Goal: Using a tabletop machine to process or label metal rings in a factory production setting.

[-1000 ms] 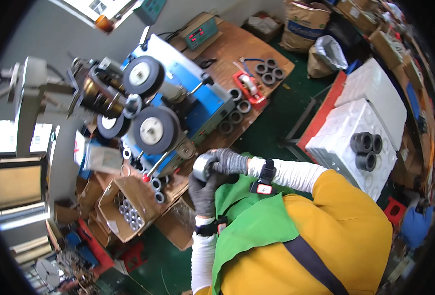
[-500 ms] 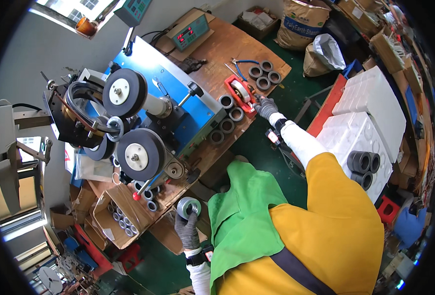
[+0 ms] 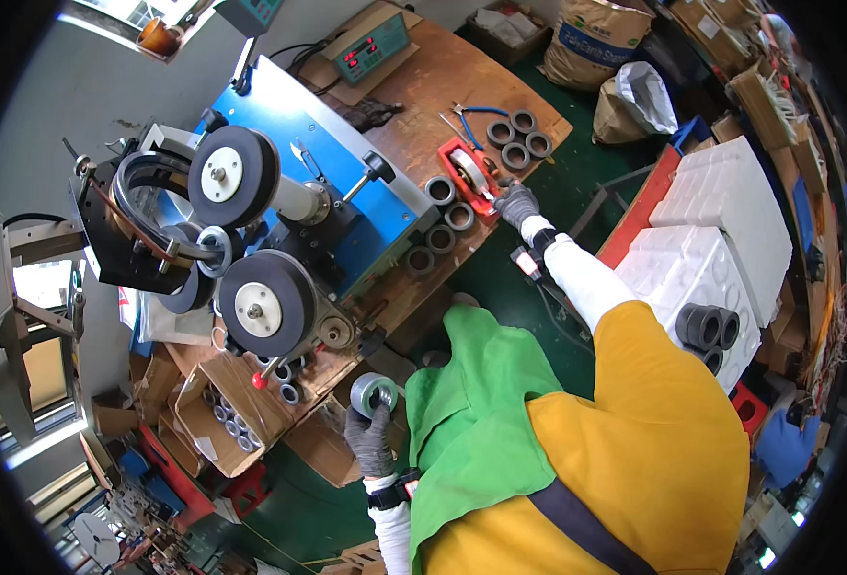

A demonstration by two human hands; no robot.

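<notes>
My left hand [image 3: 370, 446], in a grey glove, grips a thick silver-grey ring [image 3: 374, 394] below the front edge of the workbench. The ring's hole shows; fingers curl around its lower side. At the bench's right edge, my gloved right hand [image 3: 516, 204] is closed at the end of a red tape dispenser [image 3: 469, 178] holding a pale roll. What lies between those fingers is too small to make out. Dark grey rings [image 3: 440, 190] stand beside the dispenser, and more rings [image 3: 515, 155] sit beyond it next to blue-handled pliers [image 3: 484, 111].
A blue machine [image 3: 318, 182] with black rollers [image 3: 267, 304] fills the left of the wooden bench [image 3: 443, 77]. A cardboard box [image 3: 194, 402] with silver rings stands lower left. White foam blocks [image 3: 692, 278] carry dark rings [image 3: 699, 326] on the right. Sacks [image 3: 596, 43] stand behind.
The view has shifted slightly. My left hand still holds the ring, now tilted a little differently. My right hand stays at the tape dispenser.
</notes>
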